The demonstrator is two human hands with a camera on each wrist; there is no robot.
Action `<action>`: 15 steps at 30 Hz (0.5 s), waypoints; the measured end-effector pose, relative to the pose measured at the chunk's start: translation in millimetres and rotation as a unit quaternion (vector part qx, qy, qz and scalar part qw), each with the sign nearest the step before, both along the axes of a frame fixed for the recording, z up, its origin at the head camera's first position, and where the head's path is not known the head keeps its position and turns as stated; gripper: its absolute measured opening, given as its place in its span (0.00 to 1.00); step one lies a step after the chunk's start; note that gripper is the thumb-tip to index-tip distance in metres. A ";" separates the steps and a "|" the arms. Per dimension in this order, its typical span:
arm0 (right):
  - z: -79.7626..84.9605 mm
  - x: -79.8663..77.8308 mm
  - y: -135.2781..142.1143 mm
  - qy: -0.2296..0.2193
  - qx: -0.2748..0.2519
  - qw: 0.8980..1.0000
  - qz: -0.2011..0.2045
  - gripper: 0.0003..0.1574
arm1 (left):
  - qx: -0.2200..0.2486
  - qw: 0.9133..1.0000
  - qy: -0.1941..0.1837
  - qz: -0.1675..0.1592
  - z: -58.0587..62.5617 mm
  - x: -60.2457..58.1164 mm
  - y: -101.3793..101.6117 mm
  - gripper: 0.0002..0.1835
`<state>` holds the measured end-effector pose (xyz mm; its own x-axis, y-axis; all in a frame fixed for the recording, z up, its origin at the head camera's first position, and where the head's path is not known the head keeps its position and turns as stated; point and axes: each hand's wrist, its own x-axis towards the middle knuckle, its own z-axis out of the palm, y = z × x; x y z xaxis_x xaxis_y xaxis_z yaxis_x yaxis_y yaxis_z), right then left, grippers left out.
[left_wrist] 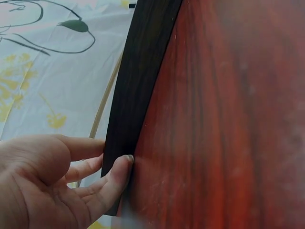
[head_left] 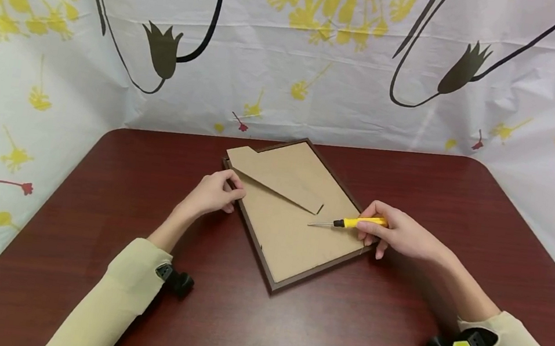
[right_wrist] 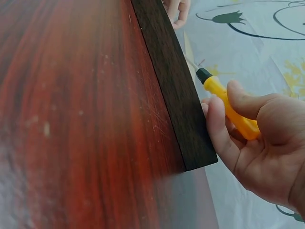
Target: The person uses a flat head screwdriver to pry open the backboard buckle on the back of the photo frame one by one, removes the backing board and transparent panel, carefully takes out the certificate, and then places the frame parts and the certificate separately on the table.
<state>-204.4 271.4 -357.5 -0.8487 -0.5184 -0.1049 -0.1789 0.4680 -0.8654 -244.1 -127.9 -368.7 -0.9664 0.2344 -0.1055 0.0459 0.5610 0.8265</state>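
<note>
A brown picture frame [head_left: 256, 239] lies back up on the table, turned at an angle, with a tan backing board [head_left: 278, 249] inside its rim. On the backing a folding stand flap [head_left: 277, 176] of the same tan board is partly raised. My left hand [head_left: 215, 192] grips the frame's left side; in the left wrist view its fingers [left_wrist: 119, 174] touch the dark outer edge. My right hand [head_left: 401, 233] holds a yellow-handled screwdriver [head_left: 363, 222] over the right corner, its metal shaft pointing left across the backing. Fingers of that hand also touch the frame's edge in the right wrist view.
The dark red wood table [head_left: 340, 333] has rounded far corners. Behind it and at both sides hangs a white cloth [head_left: 349, 106] with yellow and dark flower prints. Small black devices [head_left: 176, 279] are worn at both wrists.
</note>
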 end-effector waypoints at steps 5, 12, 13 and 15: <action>-0.3 2.1 0.8 -0.018 -0.009 1.000 0.000 0.13 | -0.005 1.000 -0.002 0.005 -0.6 -3.0 -1.5 0.10; -1.6 -2.7 3.1 0.002 -0.002 1.000 -0.020 0.11 | -0.027 1.000 0.002 -0.004 3.6 1.9 -3.6 0.09; -1.4 -4.5 3.8 0.006 0.001 1.000 -0.024 0.11 | -0.027 1.000 0.002 -0.007 3.6 3.8 -4.2 0.09; -0.7 -9.0 5.3 0.013 0.005 0.999 -0.030 0.11 | -0.019 1.000 -0.002 -0.013 2.9 8.5 -5.2 0.10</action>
